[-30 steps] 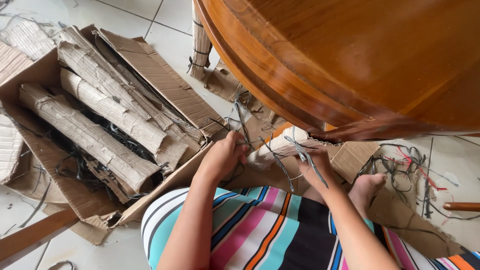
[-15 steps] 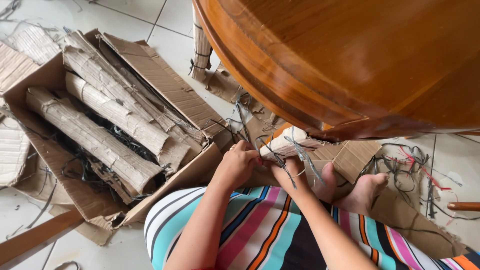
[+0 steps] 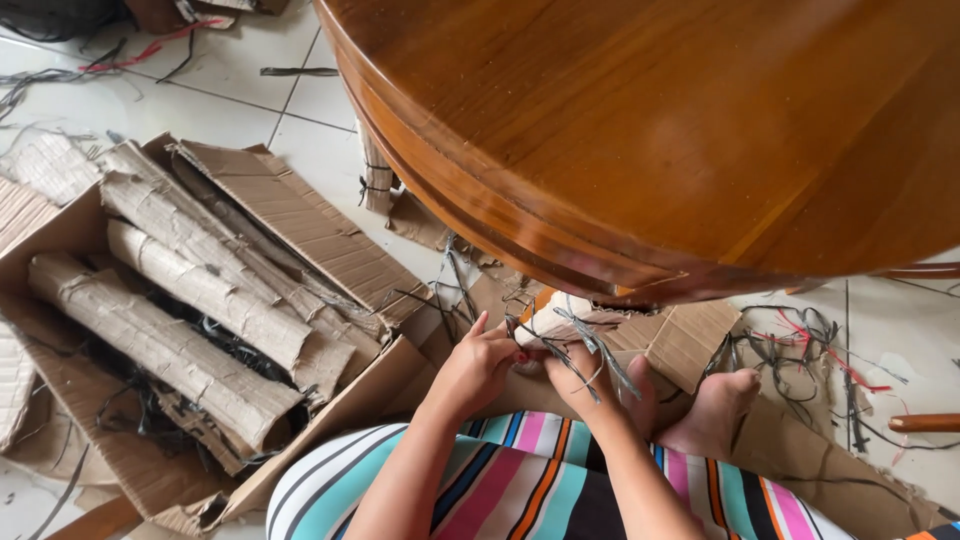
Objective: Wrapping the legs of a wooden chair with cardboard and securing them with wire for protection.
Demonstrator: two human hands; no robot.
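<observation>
Under the table (image 3: 640, 130) edge, both hands have drawn together: left hand (image 3: 480, 365) and right hand (image 3: 585, 375) now pinch grey string (image 3: 590, 350) at a cardboard roll (image 3: 555, 320), tying it. More rolls (image 3: 170, 290) fill the box (image 3: 340, 400) leftward.

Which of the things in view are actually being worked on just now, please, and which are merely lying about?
In hand:
left hand
right hand
cardboard roll
grey straps around it

Lying about:
box of tied cardboard rolls
round wooden table
loose strap scraps on the floor
</observation>
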